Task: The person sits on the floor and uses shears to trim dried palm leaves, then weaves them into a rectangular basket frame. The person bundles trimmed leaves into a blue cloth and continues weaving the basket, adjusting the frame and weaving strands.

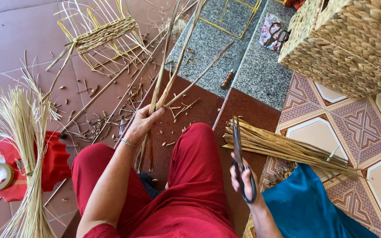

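Note:
My left hand (141, 124) grips a small bunch of long dried reed stalks (173, 66) that fan out upward over the floor. My right hand (243, 180) holds black scissors (238, 150) with the blades pointing up, closed. Just right of the scissors lies a bundle of cut reed stalks (287, 147) on the tiled floor. My red trousers (190, 176) fill the lower middle of the view.
A woven basket (353, 44) stands at top right. A yellow wire frame, partly woven (102, 35), lies top left. A knife (232, 72) and another pair of scissors (275, 31) rest on the granite step. A pale straw sheaf (25, 141), red plastic piece, tape roll and blue cloth (305, 207) surround me.

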